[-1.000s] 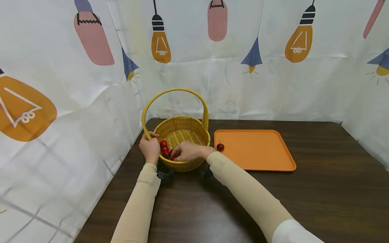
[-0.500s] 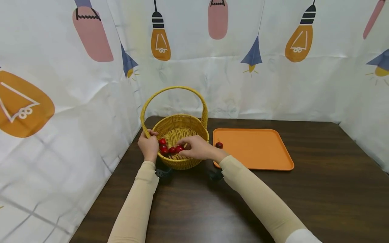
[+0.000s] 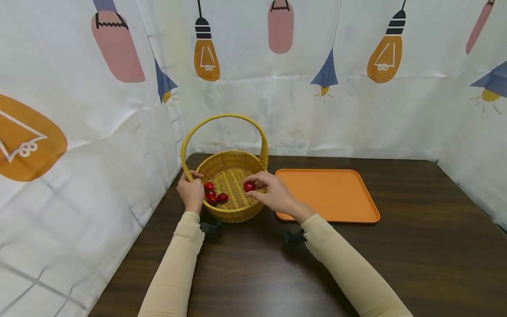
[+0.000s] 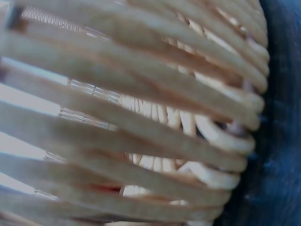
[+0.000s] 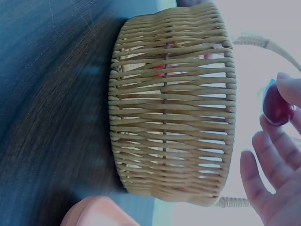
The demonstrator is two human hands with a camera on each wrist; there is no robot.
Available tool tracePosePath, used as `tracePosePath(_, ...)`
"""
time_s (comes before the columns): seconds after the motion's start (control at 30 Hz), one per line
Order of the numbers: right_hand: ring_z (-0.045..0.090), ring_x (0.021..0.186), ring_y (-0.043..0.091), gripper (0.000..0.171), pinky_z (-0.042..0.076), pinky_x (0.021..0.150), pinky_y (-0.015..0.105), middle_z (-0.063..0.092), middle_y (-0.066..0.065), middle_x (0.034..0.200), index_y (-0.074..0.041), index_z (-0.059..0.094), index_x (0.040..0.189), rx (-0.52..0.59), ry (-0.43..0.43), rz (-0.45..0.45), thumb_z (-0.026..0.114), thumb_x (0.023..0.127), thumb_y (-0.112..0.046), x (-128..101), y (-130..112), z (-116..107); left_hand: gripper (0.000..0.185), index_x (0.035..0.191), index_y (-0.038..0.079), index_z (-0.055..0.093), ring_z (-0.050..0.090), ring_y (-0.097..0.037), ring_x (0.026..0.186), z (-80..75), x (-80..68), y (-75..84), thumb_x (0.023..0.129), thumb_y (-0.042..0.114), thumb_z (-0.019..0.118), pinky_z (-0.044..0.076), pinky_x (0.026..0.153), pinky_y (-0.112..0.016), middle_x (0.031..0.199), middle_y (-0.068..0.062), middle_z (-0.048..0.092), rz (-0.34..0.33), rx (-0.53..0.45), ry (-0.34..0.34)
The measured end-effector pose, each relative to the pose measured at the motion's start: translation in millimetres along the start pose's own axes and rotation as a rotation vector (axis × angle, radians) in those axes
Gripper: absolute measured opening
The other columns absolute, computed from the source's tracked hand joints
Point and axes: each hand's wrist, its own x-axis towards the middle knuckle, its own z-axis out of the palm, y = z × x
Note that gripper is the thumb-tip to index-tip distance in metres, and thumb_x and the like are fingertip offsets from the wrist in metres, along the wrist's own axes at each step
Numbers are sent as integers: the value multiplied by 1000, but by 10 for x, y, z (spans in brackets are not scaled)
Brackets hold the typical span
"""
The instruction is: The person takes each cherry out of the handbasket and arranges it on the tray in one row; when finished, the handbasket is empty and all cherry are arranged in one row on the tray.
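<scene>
The right hand (image 3: 277, 196) pinches a small round red cherry (image 3: 249, 186) between thumb and fingertips, holding it above the interior of the round yellow woven wicker basket (image 3: 233, 167), just inside the right-hand rim. In the right wrist view the same cherry (image 5: 276, 106) sits at the fingertips (image 5: 291, 89) beside the basket's outer wall (image 5: 174, 108), with the remaining fingers loosely extended. The left hand (image 3: 192, 192) grips the basket at its left rim, fingers curled round the base of the arched handle (image 3: 222, 121). Three more red cherries (image 3: 214, 193) lie together on the basket floor, close to the left hand and apart from the held one. The left wrist view shows only the woven strands of the basket wall (image 4: 141, 113) at close range (a trace of red is visible through the gaps). A flat rectangular orange plastic tray (image 3: 332, 193) lies on the dark brown wooden table (image 3: 396, 264), just beside the basket on its right. White curtains printed with light bulbs (image 3: 356, 110) enclose the table.
</scene>
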Motion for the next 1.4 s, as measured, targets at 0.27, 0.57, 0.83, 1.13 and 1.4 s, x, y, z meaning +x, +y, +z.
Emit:
tracePosePath(0.27, 62, 91, 17, 31, 52, 75, 37, 62, -2, 107, -15, 65, 122, 28, 98, 58, 68, 92, -23, -106, 109, -132, 16, 87, 1, 62, 50, -25, 74, 0, -6, -12, 85, -1, 46, 33, 67, -33, 92, -21, 65, 2, -6, -6)
tracePosePath(0.57, 64, 91, 22, 35, 56, 65, 43, 62, 4, 109, -14, 64, 125, 66, 224, 143, 67, 92, -23, -162, 262, -468, 16, 87, 3, 62, 54, -26, 79, 26, 25, 31, 85, -1, 47, 37, 75, -32, 88, -15, 67, 8, 0, 2)
tracePosePath(0.83, 63, 92, 24, 36, 53, 74, 39, 62, 5, 115, -14, 63, 126, -45, 235, 264, 68, 91, -23, -230, 522, -621, 15, 87, 3, 62, 56, -27, 84, 16, 24, 6, 85, -1, 48, 38, 79, -32, 87, -14, 67, -5, 11, 9)
tracePosePath(1.13, 62, 99, 27, 42, 52, 75, 37, 62, 10, 124, -11, 60, 130, -100, 120, 441, 68, 92, -25, -336, 807, -742, 15, 86, 4, 62, 57, -27, 85, -1, 24, -1, 85, -1, 47, 38, 79, -32, 87, -15, 67, 1, 5, 10)
tracePosePath(1.4, 63, 100, 29, 39, 52, 79, 40, 64, 12, 121, -11, 63, 128, -169, -1, 464, 69, 90, -23, -425, 920, -827, 16, 84, 5, 62, 56, -28, 81, 9, 10, 9, 85, -1, 48, 38, 76, -32, 85, -13, 67, 15, 18, 14)
